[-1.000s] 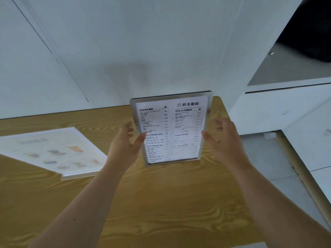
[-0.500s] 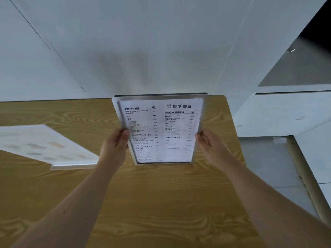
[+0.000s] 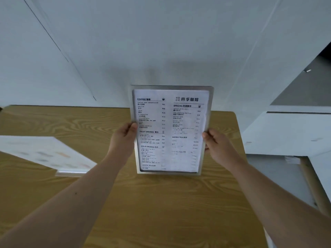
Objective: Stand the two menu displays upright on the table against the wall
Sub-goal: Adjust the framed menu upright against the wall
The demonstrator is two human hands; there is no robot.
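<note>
Left hand grip closed on left edge of text menu display; right hand grip on right edge. Display upright between hands, over bench, near wall. Second menu display flat, left.

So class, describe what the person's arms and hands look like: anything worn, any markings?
Both forearms are bare up to the frame's edge: no sleeves, gloves, watch or rings show. The left hand and right hand are uncovered. One small dark dot, like a mole, marks the left forearm.
</note>
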